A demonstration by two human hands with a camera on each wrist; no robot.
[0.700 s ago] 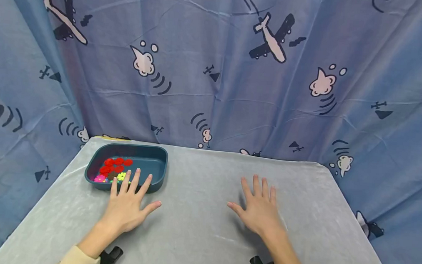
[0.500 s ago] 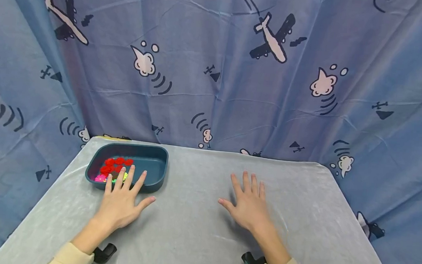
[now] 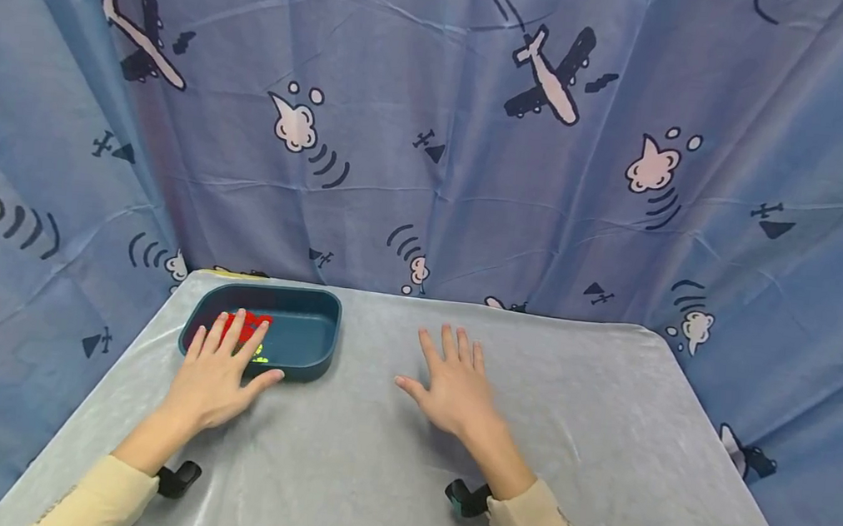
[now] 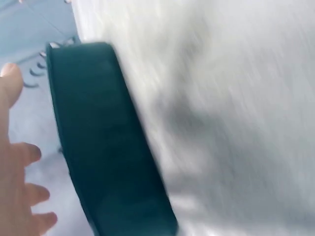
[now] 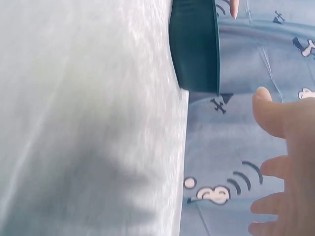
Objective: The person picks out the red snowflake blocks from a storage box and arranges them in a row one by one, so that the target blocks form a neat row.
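Note:
My left hand [image 3: 209,384] hovers over the near left edge of a dark teal tray [image 3: 301,344], its fingers spread straight and holding nothing. Red pieces [image 3: 249,325] and a yellow-green flower-shaped piece [image 3: 259,355] show in the tray, partly hidden behind those fingers. To the right of the tray, my right hand [image 3: 455,391] is held above the table, fingers spread and holding nothing. In the left wrist view the tray's outer wall [image 4: 106,142] stands beside the fingers. The right wrist view shows the tray's end [image 5: 197,49] beyond my thumb.
A pale grey cloth covers the table [image 3: 343,465]. Behind and around it hangs a blue curtain [image 3: 373,125] printed with airplanes and clouds. A black wrist-worn device [image 3: 178,480] sits at the left wrist, and another dark device [image 3: 467,499] at the right.
Both hands have moved left and slightly away from me, the left one now covering more of the pieces in the tray. Their fingers stay spread. The head view has shifted slightly.

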